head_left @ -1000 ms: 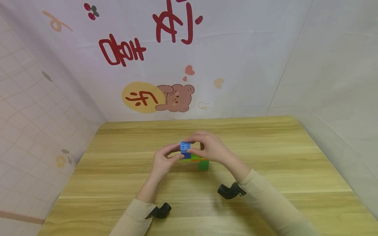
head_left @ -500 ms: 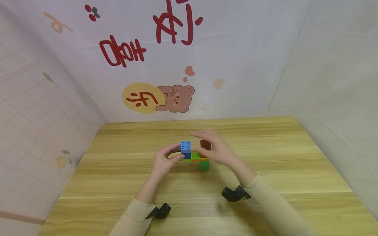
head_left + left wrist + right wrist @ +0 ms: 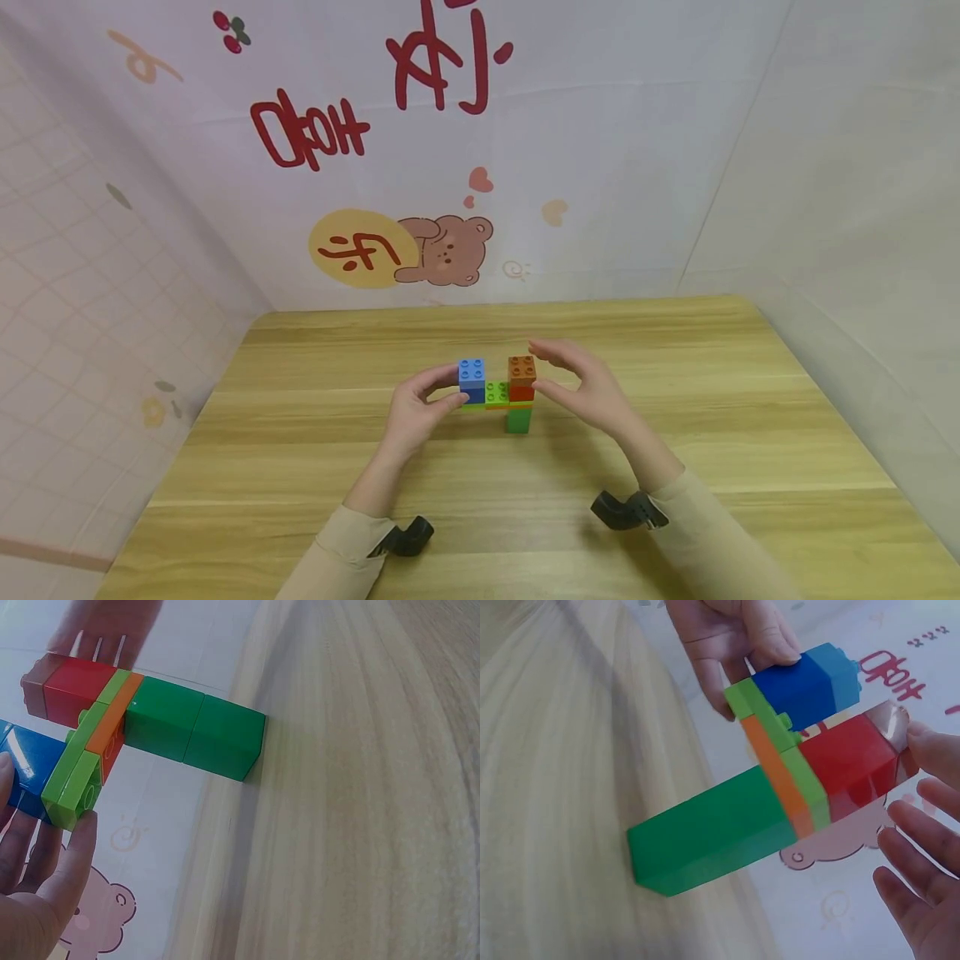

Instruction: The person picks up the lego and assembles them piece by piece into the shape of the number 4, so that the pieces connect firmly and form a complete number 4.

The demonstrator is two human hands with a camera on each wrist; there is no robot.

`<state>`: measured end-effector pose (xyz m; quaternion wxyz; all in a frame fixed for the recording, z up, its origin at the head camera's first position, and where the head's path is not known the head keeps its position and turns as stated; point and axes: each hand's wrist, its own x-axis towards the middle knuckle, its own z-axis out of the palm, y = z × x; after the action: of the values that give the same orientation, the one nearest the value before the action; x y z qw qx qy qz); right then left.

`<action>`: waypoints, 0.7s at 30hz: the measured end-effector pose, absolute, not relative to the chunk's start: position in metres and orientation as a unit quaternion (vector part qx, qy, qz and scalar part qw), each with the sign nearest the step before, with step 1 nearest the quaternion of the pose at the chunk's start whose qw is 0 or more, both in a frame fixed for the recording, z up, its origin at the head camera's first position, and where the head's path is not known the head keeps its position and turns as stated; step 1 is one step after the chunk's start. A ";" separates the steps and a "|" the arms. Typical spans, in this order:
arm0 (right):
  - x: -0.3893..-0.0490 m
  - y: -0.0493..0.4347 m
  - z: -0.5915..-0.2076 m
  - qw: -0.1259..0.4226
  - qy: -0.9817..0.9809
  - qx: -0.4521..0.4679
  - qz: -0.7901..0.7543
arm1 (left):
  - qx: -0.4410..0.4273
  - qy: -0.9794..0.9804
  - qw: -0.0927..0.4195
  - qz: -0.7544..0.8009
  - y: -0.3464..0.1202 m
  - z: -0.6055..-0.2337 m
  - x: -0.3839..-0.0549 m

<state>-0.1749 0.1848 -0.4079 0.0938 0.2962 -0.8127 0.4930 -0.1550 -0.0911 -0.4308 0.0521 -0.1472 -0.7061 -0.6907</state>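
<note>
A toy-brick structure stands on the table, its base two stacked green bricks [image 3: 195, 731]. On them lies an orange plate [image 3: 772, 769] topped by a longer lime plate [image 3: 496, 392]. At its right end a brown brick [image 3: 522, 367] sits on a red brick [image 3: 847, 765]; at the left, a light blue brick [image 3: 472, 369] sits on a dark blue brick [image 3: 795, 690]. My left hand [image 3: 420, 410] pinches the dark blue brick, thumb in front, fingers behind and by the lime plate. My right hand [image 3: 588, 390] is spread beside the brown brick, thumb tip right at its side.
The wooden table [image 3: 300, 467] reaches back to a white cloth wall [image 3: 615, 167] with printed red characters and a bear. Black curved mounts [image 3: 408, 536] sit at both wrists, over the beige sleeves.
My right hand has let go of the light blue brick and moved right to the brown brick, uncovering the brown and red bricks. The left hand keeps its place.
</note>
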 end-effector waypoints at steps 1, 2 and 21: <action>-0.172 0.184 -0.406 0.088 -0.811 0.292 0.499 | -0.147 -0.706 0.050 -0.691 -0.091 -0.431 -0.155; -0.169 0.183 -0.403 0.081 -0.809 0.288 0.506 | -0.146 -0.707 0.049 -0.690 -0.092 -0.430 -0.155; -0.170 0.180 -0.446 0.022 -0.745 0.264 0.612 | -0.135 -0.719 0.040 -0.680 -0.093 -0.430 -0.153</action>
<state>-0.1703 0.1803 -0.4464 0.0216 0.2642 -0.7451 0.6120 -0.1535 -0.0933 -0.4301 0.0399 -0.1347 -0.7195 -0.6801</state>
